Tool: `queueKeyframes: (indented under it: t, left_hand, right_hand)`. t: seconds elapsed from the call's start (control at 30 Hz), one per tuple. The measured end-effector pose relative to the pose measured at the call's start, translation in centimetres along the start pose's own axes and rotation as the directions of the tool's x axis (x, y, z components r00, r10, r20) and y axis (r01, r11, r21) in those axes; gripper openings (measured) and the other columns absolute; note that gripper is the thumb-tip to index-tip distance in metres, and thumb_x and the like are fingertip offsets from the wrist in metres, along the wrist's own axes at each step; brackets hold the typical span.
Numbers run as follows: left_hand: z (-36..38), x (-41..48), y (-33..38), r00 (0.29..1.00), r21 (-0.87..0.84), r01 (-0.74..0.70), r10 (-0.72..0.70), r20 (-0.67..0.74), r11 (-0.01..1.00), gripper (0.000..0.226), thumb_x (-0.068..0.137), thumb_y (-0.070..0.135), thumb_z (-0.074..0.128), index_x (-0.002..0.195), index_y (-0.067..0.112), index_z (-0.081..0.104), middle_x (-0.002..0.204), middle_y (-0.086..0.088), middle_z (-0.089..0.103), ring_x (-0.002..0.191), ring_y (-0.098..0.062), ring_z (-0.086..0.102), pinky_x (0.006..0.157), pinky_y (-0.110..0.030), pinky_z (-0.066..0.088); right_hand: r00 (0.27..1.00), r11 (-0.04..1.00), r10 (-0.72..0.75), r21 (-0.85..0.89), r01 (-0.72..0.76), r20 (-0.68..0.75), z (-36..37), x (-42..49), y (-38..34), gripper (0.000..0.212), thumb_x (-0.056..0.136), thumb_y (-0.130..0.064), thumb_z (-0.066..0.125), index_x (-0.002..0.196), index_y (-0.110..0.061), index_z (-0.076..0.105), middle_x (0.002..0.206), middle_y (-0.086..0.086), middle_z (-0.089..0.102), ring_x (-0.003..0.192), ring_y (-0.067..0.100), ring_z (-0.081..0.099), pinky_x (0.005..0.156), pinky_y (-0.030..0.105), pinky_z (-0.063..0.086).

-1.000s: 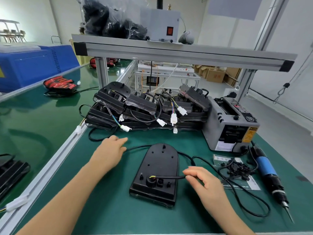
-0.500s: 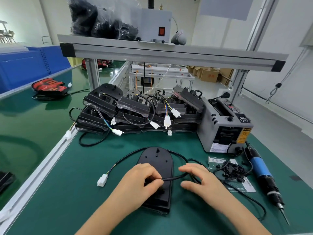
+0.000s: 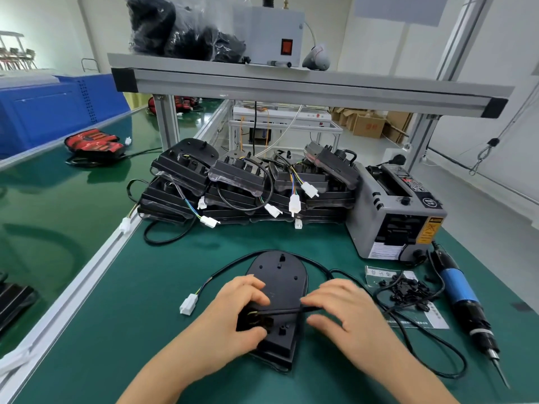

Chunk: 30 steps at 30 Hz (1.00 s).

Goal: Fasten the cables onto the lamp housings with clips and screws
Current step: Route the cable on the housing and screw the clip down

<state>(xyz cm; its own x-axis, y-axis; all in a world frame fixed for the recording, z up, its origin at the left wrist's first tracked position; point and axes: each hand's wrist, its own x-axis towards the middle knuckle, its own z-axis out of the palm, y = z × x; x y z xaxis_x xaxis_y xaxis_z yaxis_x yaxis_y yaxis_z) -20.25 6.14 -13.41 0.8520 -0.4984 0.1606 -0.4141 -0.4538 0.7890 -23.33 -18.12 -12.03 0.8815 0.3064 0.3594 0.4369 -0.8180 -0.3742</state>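
Since 0.5 s ago the right hand [image 3: 347, 310] has slid left along the cable [image 3: 285, 311], closer to the left hand [image 3: 233, 313]. Green mat [image 3: 145, 330] covers the bench under an aluminium shelf [image 3: 291, 83]. 1 pile of black housings [image 3: 186, 167] sits at the back, with a grey tape dispenser [image 3: 390, 211], loose clips [image 3: 408, 290] and a blue screwdriver [image 3: 458, 290] at right. The left hand's fingers and thumb curl round the near end of the lamp housing [image 3: 280, 275], which lies flat on the mat. The right hand's finger and thumb pinch the cable lying across it.
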Motion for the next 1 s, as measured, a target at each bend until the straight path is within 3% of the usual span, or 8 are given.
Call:
queueKeyframes:
  t: [0.1, 0.27, 0.43, 0.7, 0.83, 1.0]
  left_hand:
    - [0.2, -0.2, 0.1, 0.999, -0.013, 0.002, -0.003, -0.038, 1.000, 0.024, 0.082, 0.017, 0.068, 0.092, 0.037, 0.059, 0.127, 0.030, 0.047, 0.127, 0.017, 0.030, 0.102, -0.006, 0.025]
    - [1.3, -0.5, 0.9, 0.995, 0.046, -0.008, 0.012, -0.096, 0.999, 0.020, 0.080, 0.021, 0.072, 0.091, 0.035, 0.062, 0.120, 0.033, 0.052, 0.119, 0.020, 0.038, 0.099, -0.007, 0.030]
    - [1.4, -0.6, 1.1, 0.990, 0.033, 0.000, 0.005, -0.137, 0.999, 0.018, 0.078, 0.021, 0.074, 0.090, 0.031, 0.065, 0.119, 0.031, 0.054, 0.115, 0.020, 0.042, 0.096, -0.005, 0.031]
    - [1.5, -1.1, 1.0, 0.979, -0.011, -0.109, 0.105, -0.177, 0.994, 0.027, 0.082, 0.010, 0.071, 0.078, 0.036, 0.064, 0.105, 0.028, 0.062, 0.114, 0.009, 0.052, 0.095, -0.009, 0.037]
    - [2.8, -1.2, 0.9, 0.945, 0.045, -0.094, 0.103, -0.311, 0.995, 0.033, 0.078, 0.008, 0.074, 0.083, 0.037, 0.059, 0.096, 0.026, 0.064, 0.104, 0.007, 0.058, 0.091, -0.008, 0.039]
    - [4.0, -1.4, 1.8, 0.893, 0.127, -0.136, 0.177, -0.414, 0.983, 0.025, 0.068, 0.013, 0.066, 0.079, 0.031, 0.055, 0.093, 0.024, 0.062, 0.099, 0.008, 0.059, 0.095, -0.008, 0.038]
  right_hand:
    - [0.999, 0.998, -0.033, 0.047, 0.034, -0.017, 1.1, -0.1, -2.2, 0.032, 0.086, -0.049, 0.052, 0.107, -0.032, 0.070, 0.099, -0.023, 0.065, 0.103, -0.003, 0.044, 0.087, 0.026, 0.038]
    - [0.996, 0.985, 0.020, 0.173, -0.004, -0.090, 1.8, 0.6, -3.4, 0.018, 0.083, -0.040, 0.061, 0.086, -0.027, 0.073, 0.078, -0.016, 0.061, 0.090, 0.002, 0.044, 0.082, 0.019, 0.035]
    - [0.996, 0.992, -0.025, 0.123, 0.036, -0.090, 2.1, 0.9, -3.8, 0.014, 0.083, -0.036, 0.062, 0.079, -0.026, 0.071, 0.073, -0.015, 0.058, 0.086, 0.006, 0.046, 0.077, 0.020, 0.037]
    - [0.995, 0.991, 0.045, 0.128, -0.033, -0.092, 2.1, -0.9, -2.8, 0.030, 0.083, -0.049, 0.052, 0.097, -0.029, 0.070, 0.085, -0.027, 0.053, 0.094, -0.004, 0.042, 0.083, 0.026, 0.042]
    - [0.996, 0.994, 0.063, 0.098, -0.057, -0.067, 1.7, -1.3, -2.0, 0.021, 0.085, -0.044, 0.057, 0.097, -0.032, 0.070, 0.088, -0.023, 0.059, 0.094, -0.003, 0.045, 0.085, 0.030, 0.041]
    - [0.998, 0.993, 0.061, 0.103, -0.058, -0.026, 1.4, -1.0, -1.9, 0.018, 0.085, -0.042, 0.059, 0.096, -0.034, 0.071, 0.088, -0.021, 0.060, 0.094, -0.004, 0.044, 0.086, 0.024, 0.034]
